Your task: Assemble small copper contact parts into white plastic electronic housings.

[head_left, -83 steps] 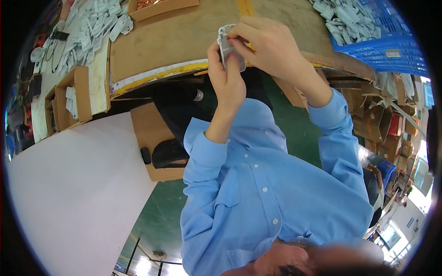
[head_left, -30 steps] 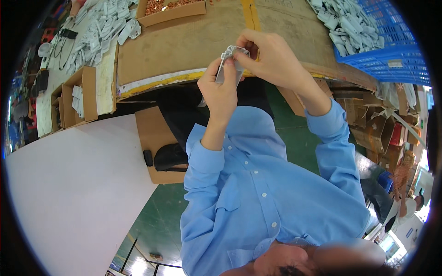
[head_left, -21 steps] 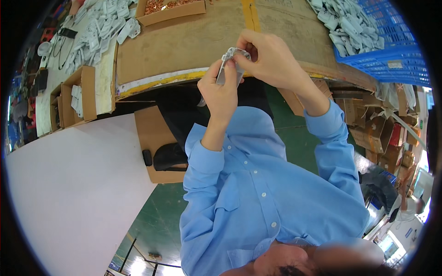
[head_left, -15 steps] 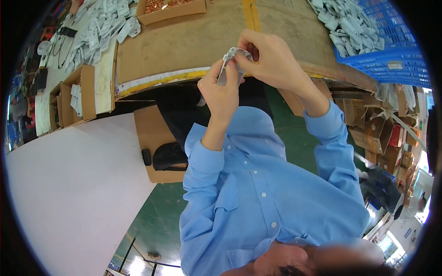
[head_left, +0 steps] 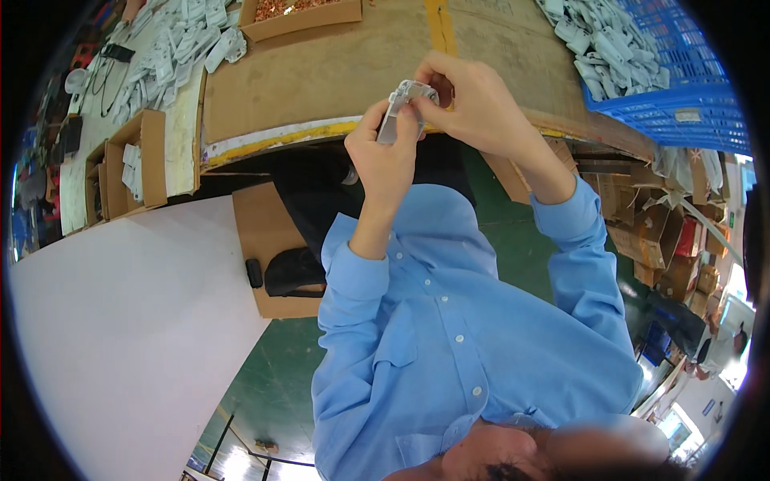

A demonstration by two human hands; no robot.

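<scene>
Over the table's near edge, a small grey-white plastic housing (head_left: 390, 128) is tilted between my two hands. My left hand (head_left: 383, 160) is closed around its lower part, with the thumb lying on the front. At the housing's upper end, my right hand (head_left: 477, 108) is pinched, its thumb against the rim and its index finger curled close by. Whether a small part sits between the right fingertips cannot be made out, since the fingers hide it.
A cardboard-covered table (head_left: 321, 84) spans the front. On it are a shallow carton (head_left: 301, 22) of small copper-coloured parts and a heap of similar housings (head_left: 180, 44) at left. A blue crate (head_left: 674, 104) with more housings stands at right. A white panel (head_left: 136, 321) lies left.
Both hands stay almost in place. The housing and fingers have shifted only very slightly, and my hold is the same.
</scene>
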